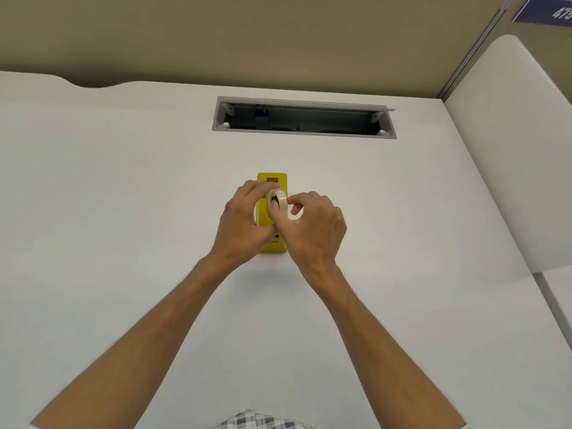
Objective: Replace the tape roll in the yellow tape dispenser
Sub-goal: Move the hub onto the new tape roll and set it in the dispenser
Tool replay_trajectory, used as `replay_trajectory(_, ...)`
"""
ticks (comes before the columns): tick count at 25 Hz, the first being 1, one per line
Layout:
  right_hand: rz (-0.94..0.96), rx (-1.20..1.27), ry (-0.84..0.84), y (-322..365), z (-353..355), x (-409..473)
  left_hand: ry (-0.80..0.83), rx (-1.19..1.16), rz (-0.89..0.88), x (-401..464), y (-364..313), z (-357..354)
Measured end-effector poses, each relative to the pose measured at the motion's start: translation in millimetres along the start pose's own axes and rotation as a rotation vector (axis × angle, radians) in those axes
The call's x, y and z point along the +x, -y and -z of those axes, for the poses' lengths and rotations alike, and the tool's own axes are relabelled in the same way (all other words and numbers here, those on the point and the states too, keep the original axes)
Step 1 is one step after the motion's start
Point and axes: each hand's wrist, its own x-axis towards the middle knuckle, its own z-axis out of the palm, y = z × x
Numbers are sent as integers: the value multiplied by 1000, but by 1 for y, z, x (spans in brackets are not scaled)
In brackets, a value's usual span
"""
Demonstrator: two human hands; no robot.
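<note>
A white desk (123,212) — the yellow tape dispenser (263,216) lies on it, near an open cable tray (303,119).

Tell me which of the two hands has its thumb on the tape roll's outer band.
The right hand: its thumb lies against the tape roll band, while the left hand grips from the other side.

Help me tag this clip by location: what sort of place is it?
Probably an office workstation: a white desk with a recessed cable tray, tan partition walls, and a blue number sign at top right.
</note>
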Motion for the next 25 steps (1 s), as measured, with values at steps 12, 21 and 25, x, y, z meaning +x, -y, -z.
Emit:
replay_trajectory(12, -14, -58, 66, -3, -38, 27, 54, 182, -41, 38, 28, -5)
replay_trajectory(21, 8, -121, 81, -3, -47, 26, 84, 208, -19, 37, 39, -1)
replay_trajectory(25, -2, -143, 116, -7, -51, 26, 116, 166, 6, 38, 39, -5)
